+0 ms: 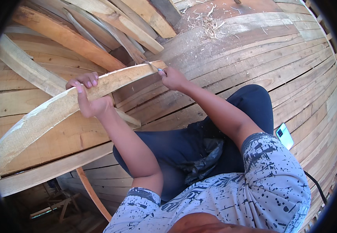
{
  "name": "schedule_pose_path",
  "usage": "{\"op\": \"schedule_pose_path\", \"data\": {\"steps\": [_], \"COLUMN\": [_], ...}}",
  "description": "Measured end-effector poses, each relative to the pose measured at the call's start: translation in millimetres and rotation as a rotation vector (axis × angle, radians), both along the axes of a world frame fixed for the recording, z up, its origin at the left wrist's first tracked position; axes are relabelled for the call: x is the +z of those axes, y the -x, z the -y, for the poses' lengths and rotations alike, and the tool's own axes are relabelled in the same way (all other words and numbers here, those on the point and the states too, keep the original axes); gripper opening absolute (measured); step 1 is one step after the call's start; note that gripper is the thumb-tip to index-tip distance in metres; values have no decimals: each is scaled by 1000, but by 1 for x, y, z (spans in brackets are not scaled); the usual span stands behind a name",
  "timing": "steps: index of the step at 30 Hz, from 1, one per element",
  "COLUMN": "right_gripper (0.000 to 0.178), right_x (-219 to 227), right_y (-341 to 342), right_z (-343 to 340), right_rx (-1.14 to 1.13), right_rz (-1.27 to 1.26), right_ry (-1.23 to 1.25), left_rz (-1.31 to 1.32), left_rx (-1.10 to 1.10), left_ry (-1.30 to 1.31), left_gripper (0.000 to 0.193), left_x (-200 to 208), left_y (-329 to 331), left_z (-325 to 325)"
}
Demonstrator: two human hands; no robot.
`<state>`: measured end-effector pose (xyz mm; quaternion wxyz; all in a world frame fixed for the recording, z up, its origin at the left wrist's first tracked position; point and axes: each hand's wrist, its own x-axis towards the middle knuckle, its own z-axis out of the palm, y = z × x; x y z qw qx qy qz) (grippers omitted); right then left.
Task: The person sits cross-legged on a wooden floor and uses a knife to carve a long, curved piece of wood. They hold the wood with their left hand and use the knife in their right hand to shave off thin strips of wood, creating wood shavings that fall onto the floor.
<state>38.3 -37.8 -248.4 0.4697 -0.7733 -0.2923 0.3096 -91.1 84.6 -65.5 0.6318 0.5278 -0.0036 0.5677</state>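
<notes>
A long, curved wooden plank [55,106], pale along its upper edge, slants from the lower left up to the centre. My left hand [88,93] is wrapped over its middle, with fingers on the far side and the thumb across the edge. At the plank's far right end, my right hand [173,78] is closed around a thin tool [159,69] with a narrow metallic part that touches or lies just above the wood. The fist hides most of the tool, so its exact kind cannot be made out.
Several loose timber pieces [75,37] lie at the upper left. Wood shavings [213,27] are scattered over the planked floor [230,58]. A phone [285,136] rests beside my right knee, and a dark cable [316,184] runs at the right. Below left, a gap drops to a lower level.
</notes>
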Motion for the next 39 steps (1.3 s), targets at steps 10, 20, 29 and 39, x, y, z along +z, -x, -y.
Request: {"op": "schedule_pose_path", "data": {"steps": [10, 20, 29, 39], "right_gripper": [43, 41, 38, 37], "right_x": [42, 46, 26, 27], "right_y": [8, 14, 5, 8], "right_z": [-5, 3, -6, -3], "right_rx": [-10, -54, -85, -76], "right_rz": [270, 439, 331, 428], "right_ry": [-27, -151, 35, -32], "left_rz": [-40, -89, -48, -77], "left_rx": [-310, -321, -353, -372], "left_ry": [-257, -300, -271, -272], "left_gripper": [27, 30, 33, 30], "left_x": [2, 5, 1, 3], "left_y": [4, 4, 3, 4], "left_z": [-8, -7, -12, -13]}}
